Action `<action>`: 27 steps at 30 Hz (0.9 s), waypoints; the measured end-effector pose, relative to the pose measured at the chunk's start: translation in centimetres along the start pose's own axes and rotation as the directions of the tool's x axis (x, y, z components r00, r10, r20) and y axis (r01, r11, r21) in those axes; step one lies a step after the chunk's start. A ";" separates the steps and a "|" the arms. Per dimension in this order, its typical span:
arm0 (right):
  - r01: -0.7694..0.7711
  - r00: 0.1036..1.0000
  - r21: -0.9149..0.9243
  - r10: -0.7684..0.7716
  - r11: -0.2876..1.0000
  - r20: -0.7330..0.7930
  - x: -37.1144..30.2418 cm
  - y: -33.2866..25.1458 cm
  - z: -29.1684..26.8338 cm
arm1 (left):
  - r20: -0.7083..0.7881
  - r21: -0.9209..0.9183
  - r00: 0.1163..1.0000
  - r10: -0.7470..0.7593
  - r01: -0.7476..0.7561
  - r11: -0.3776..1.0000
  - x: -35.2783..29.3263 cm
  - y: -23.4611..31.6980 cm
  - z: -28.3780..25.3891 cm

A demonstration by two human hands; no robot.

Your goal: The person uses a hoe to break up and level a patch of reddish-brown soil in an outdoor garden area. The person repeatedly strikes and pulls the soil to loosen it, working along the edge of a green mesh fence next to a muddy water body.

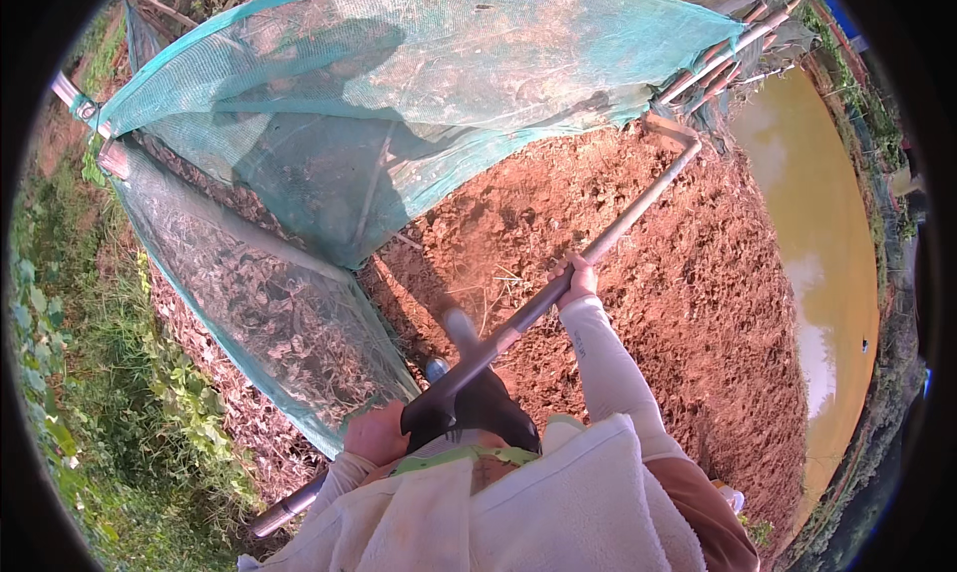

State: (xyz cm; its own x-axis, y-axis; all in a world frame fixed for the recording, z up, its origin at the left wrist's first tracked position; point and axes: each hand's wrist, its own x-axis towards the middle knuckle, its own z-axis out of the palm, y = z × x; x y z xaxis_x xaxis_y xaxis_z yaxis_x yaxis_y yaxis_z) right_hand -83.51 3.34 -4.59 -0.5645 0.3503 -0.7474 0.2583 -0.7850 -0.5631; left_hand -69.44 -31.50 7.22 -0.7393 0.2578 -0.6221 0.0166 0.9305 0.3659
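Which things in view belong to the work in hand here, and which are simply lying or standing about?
In use:
- hoe, gripped by the left hand and right hand
- bare soil, probably, as it lies in front of the person

Apparently just surroundings:
- green net
- poles
- muddy water
- plants

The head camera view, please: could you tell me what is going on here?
A person grips a long-handled hoe with both bare hands, the left hand close to the body and the right hand farther along. Its angled end is at the far side of the reddish soil, near the green net; whether it touches the ground is unclear. Muddy water lies to the right.
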 end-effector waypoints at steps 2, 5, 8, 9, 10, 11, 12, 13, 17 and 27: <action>-0.070 0.997 -0.101 0.066 0.992 -0.047 3.4 3.7 -0.9 | 0.033 -0.052 0.999 0.006 -0.004 0.999 -0.5 -1.0 0.0; -0.162 0.961 -0.159 0.119 0.974 -0.250 3.3 14.4 -1.8 | 0.220 0.014 0.942 -0.254 0.257 0.966 -5.4 -4.7 -1.0; -0.374 0.914 -0.028 0.364 0.927 -0.179 -1.4 16.7 -1.9 | 0.156 0.105 0.913 -0.377 0.364 0.925 -8.4 -6.3 -0.8; -0.393 0.907 0.020 0.391 0.920 -0.156 -2.6 16.7 -2.1 | 0.155 0.104 0.901 -0.405 0.393 0.914 -9.0 -7.5 0.0; -0.407 0.902 0.068 0.413 0.911 -0.125 -3.9 16.1 -1.5 | 0.152 0.103 0.892 -0.425 0.413 0.905 -9.7 -8.7 0.8; -0.391 0.906 0.003 0.385 0.921 -0.174 -4.8 15.4 -1.2 | 0.150 0.097 0.892 -0.427 0.416 0.904 -9.9 -9.9 1.3; -0.388 0.905 -0.061 0.367 0.920 -0.216 -5.5 15.2 -0.7 | 0.153 0.091 0.891 -0.428 0.419 0.903 -10.2 -11.1 2.1; -0.401 0.902 -0.054 0.385 0.914 -0.195 -5.9 14.7 -0.5 | 0.168 0.081 0.890 -0.423 0.416 0.906 -10.2 -12.2 3.1; -0.385 0.921 0.014 0.385 0.923 -0.057 -4.8 10.1 0.6 | 0.063 0.019 0.956 -0.286 0.285 0.958 -6.8 -11.8 6.2; -0.118 0.973 -0.286 0.054 0.951 -0.224 5.1 3.7 4.1 | 0.094 -0.091 0.978 -0.188 0.197 0.976 -1.3 -0.6 -3.0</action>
State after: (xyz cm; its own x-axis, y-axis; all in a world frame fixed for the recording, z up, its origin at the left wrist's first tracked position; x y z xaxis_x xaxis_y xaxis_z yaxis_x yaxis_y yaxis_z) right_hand -88.63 0.14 -9.04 -0.3603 0.4129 -0.8365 0.5363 -0.6420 -0.5479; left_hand -70.50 -33.17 9.95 -0.6623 0.1013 -0.7424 -0.1903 0.9356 0.2974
